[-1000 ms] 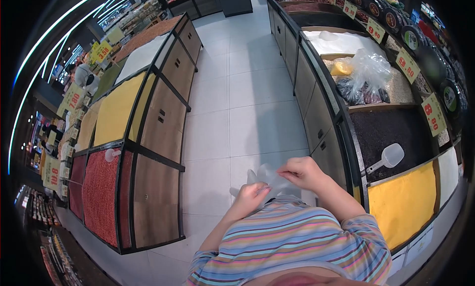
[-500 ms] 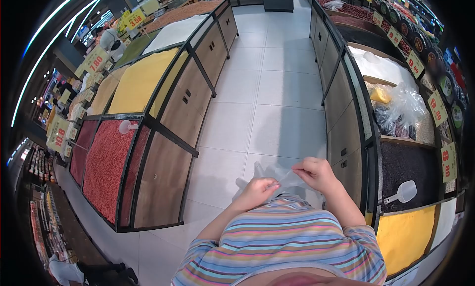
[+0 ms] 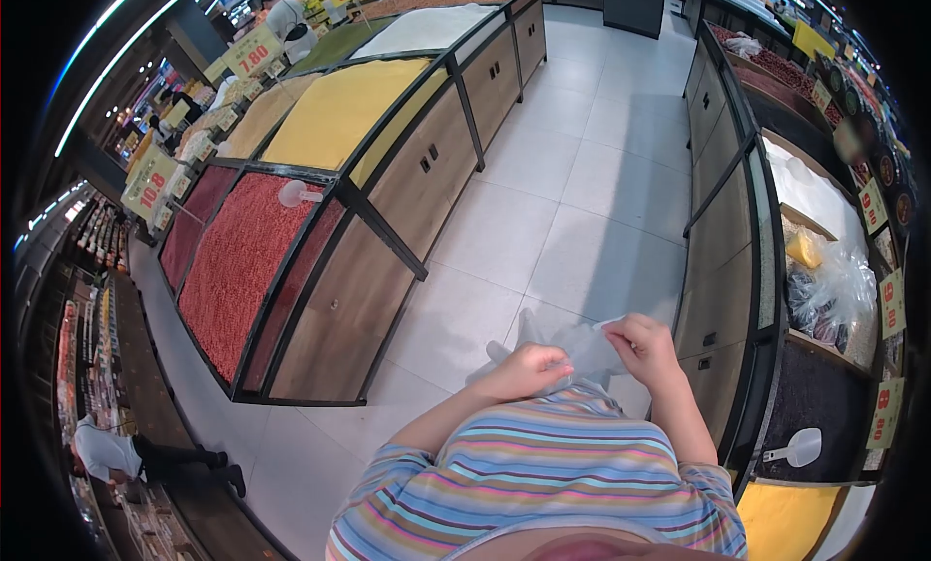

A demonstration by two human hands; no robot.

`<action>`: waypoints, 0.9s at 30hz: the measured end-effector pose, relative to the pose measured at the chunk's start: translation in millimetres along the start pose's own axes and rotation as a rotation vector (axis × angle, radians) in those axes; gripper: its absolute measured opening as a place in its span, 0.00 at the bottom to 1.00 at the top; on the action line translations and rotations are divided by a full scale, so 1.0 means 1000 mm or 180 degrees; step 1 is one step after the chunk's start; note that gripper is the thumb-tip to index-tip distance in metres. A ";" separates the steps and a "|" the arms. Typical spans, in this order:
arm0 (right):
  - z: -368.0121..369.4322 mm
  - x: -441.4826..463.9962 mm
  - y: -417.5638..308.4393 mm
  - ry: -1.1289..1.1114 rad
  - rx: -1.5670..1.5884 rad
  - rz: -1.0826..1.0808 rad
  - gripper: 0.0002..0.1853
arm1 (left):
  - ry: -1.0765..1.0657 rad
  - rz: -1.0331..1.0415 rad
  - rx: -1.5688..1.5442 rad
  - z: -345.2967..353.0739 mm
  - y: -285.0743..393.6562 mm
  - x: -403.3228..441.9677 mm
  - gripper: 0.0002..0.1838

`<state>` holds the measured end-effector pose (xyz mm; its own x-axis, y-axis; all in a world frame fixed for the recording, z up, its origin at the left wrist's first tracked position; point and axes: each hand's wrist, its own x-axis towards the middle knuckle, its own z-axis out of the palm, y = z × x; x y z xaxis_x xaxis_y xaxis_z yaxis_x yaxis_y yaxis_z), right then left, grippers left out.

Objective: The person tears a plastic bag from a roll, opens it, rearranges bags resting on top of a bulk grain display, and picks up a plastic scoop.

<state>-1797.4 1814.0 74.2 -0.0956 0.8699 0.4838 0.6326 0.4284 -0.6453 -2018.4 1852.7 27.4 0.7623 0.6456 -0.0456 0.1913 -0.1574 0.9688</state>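
Note:
A thin, see-through plastic bag (image 3: 588,349) is stretched between my two hands in front of my striped shirt. My left hand (image 3: 527,372) is closed, with thumb and fingers pinching one side of the bag. Higher and to the right, my right hand (image 3: 644,348) pinches the bag's edge between thumb and fingertips. I cannot tell whether the bag's mouth is parted. Part of the bag hangs down past my left hand, above the tiled floor.
Left stands a wooden bin of red grains (image 3: 247,280) with a clear scoop (image 3: 299,193), beside yellow grain (image 3: 344,115). Right, a dark-grain bin (image 3: 824,391) holds a white scoop (image 3: 803,448). Filled plastic bags (image 3: 834,285) lie behind it. A person (image 3: 112,451) is at the lower left.
My view has turned left, so the bins and aisle shift rightward in the picture. Both hands still hold the bag, with a similar gap between them.

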 end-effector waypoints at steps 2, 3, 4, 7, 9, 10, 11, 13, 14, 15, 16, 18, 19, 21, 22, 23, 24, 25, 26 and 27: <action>-0.001 0.006 -0.001 0.0004 -0.0085 -0.0135 0.07 | -0.0111 -0.0107 -0.0002 -0.004 0.000 -0.001 0.10; 0.000 0.010 0.000 0.0008 -0.0125 -0.0209 0.08 | -0.0186 -0.0229 0.0039 -0.009 0.010 -0.001 0.10; 0.001 0.013 0.001 0.0015 -0.0179 -0.0277 0.09 | -0.0258 -0.0355 0.0070 -0.011 0.015 -0.001 0.10; 0.004 0.023 0.003 0.0122 -0.0267 -0.0430 0.13 | 0.0154 -0.0271 -0.0919 -0.007 0.007 0.002 0.09; 0.007 0.030 -0.002 0.0356 -0.0216 -0.0462 0.17 | 0.0374 -0.0456 -0.1167 -0.010 0.007 0.005 0.08; 0.008 0.031 -0.001 0.0430 -0.0239 -0.0433 0.19 | 0.0486 -0.0549 -0.1286 -0.011 0.007 0.005 0.07; 0.008 0.030 0.001 0.0505 -0.0261 -0.0401 0.20 | 0.0683 -0.0581 -0.1360 -0.011 0.008 0.006 0.07; 0.007 0.036 0.001 0.0713 -0.0310 -0.0465 0.22 | 0.1071 -0.0636 -0.1506 -0.011 0.012 0.009 0.07; 0.006 0.042 -0.002 0.0842 -0.0334 -0.0559 0.22 | 0.1261 -0.0561 -0.1690 -0.010 0.011 0.010 0.07; 0.006 0.047 -0.003 0.0973 -0.0356 -0.0648 0.22 | 0.1450 -0.0486 -0.1874 -0.009 0.009 0.012 0.07; 0.006 0.049 0.001 0.0805 -0.0256 -0.0727 0.21 | 0.1633 -0.0407 -0.2053 -0.009 0.008 0.014 0.07; 0.007 0.049 0.012 0.0476 -0.0066 -0.0872 0.20 | 0.1729 -0.0410 -0.2341 -0.008 0.007 0.019 0.07; 0.010 0.046 0.015 0.0097 0.0287 -0.0529 0.19 | 0.1770 -0.0414 -0.2487 -0.007 0.008 0.021 0.07; 0.015 0.038 0.021 -0.0670 0.0976 0.0147 0.18 | 0.1700 -0.0506 -0.2556 -0.003 0.017 0.026 0.07; 0.019 0.037 0.023 -0.0757 0.1160 0.0281 0.18 | 0.1669 -0.0546 -0.2586 -0.001 0.020 0.028 0.06; 0.023 0.036 0.025 -0.0846 0.1343 0.0422 0.17 | 0.1584 -0.0574 -0.2386 0.001 0.020 0.030 0.07; 0.025 0.036 0.025 -0.0933 0.1525 0.0571 0.17 | 0.1494 -0.0607 -0.2188 0.004 0.020 0.031 0.08; 0.025 0.038 0.025 -0.1003 0.1588 0.0664 0.17 | 0.1398 -0.0646 -0.1991 0.006 0.021 0.032 0.09; 0.025 0.038 0.028 -0.1101 0.1573 0.0696 0.17 | 0.1287 -0.0638 -0.1992 0.008 0.022 0.032 0.09; 0.024 0.038 0.031 -0.1195 0.1558 0.0727 0.17 | 0.1172 -0.0629 -0.1991 0.008 0.027 0.033 0.09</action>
<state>-1800.2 1866.5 58.6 -0.3182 0.9403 0.1206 0.2544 0.2073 -0.9446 -1982.9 1863.3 50.2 0.4731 0.8433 -0.2549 -0.1676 0.3702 0.9137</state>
